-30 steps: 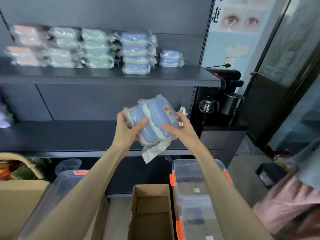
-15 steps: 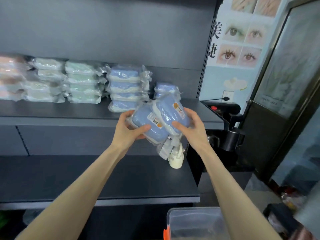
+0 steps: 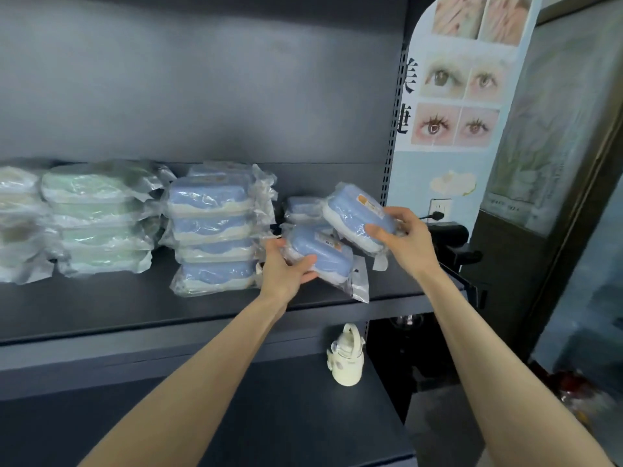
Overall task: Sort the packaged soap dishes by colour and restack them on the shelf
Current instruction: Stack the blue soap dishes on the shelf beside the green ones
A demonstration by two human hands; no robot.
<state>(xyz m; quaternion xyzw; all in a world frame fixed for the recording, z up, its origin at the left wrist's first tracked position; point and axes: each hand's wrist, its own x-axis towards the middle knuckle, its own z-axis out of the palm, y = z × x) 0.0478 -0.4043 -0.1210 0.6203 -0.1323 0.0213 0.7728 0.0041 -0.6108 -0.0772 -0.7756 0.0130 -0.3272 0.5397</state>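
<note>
Four piles of packaged soap dishes stand on the shelf [image 3: 135, 308], grouped by colour. At the far left is a pale pile [image 3: 17, 224], too blurred to name its tint, then a green pile [image 3: 101, 220], a tall blue pile [image 3: 214, 230] of four, and a short blue pile [image 3: 301, 208] near the shelf's right end.

The left hand [image 3: 283, 271] grips one blue packet [image 3: 320, 251] from below, thumb across its top, low in front of the short pile. The right hand [image 3: 404, 237] clasps a second blue packet [image 3: 357, 210] by its right end, fingers curled over it, tilted just above the first.

Both packets seem meant for the short pile, probably because it has room while its neighbour is already tall. The loose wrap looks slippery, so each wants setting down flat. Right of the shelf hangs a poster [image 3: 458, 96] of eyes.
</note>
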